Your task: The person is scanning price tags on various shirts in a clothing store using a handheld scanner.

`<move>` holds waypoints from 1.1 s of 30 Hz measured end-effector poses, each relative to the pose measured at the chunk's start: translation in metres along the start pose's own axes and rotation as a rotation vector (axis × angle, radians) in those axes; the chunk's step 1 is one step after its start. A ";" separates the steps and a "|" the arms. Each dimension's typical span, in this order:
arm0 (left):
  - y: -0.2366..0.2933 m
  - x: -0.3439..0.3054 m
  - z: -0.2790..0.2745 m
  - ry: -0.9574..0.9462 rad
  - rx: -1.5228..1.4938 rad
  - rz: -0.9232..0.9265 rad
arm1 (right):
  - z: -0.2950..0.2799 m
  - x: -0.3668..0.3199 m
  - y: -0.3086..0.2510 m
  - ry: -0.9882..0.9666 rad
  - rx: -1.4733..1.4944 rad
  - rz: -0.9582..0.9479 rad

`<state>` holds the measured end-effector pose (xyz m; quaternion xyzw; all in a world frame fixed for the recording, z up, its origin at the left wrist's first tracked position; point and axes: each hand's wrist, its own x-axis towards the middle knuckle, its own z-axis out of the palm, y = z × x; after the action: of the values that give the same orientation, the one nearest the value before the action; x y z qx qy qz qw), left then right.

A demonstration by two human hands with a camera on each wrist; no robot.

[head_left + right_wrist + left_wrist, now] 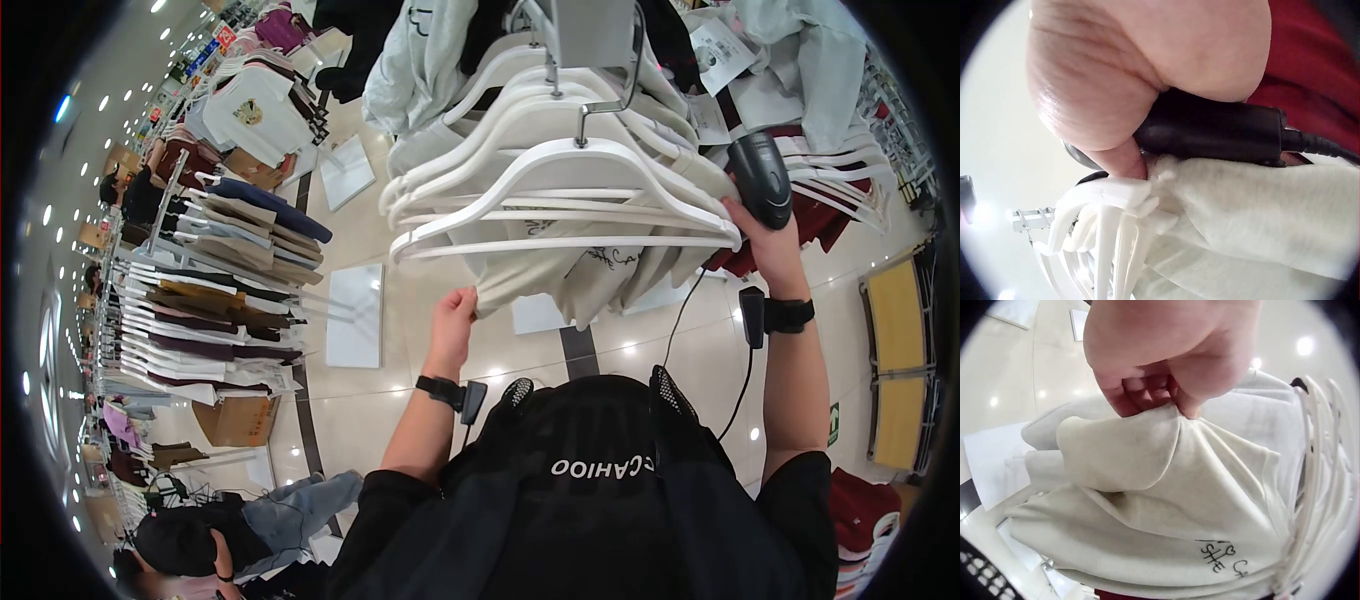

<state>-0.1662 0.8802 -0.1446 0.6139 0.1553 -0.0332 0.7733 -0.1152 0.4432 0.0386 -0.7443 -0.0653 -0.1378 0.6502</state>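
Observation:
Several white hangers (565, 160) hang on a metal rack, bearing cream garments with black script lettering. My left hand (455, 325) pinches the edge of a cream garment (520, 278); in the left wrist view the hand (1172, 350) holds the fabric (1210, 481) bunched between thumb and fingers. My right hand (770, 240) grips a black handheld scanner (762, 180) beside the hangers' right ends. In the right wrist view the hand (1147, 62) is wrapped round the black handle (1216, 128), with a fingertip at the white hanger ends (1110, 194).
Racks of folded-over garments (210, 320) stand at the left, and dark red garments (825, 225) hang at the right. A person in black (190, 540) is at the lower left. White floor panels (355, 315) and a yellow-panelled cart (897, 365) are in view.

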 end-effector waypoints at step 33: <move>0.064 -0.068 0.051 -0.635 0.779 0.002 | 0.014 -0.135 0.013 -0.360 0.002 0.371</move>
<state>-0.2055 0.8370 -0.0553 0.8169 -0.1122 -0.2730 0.4956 -0.2389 0.4662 -0.0150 -0.7555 -0.0423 0.1185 0.6430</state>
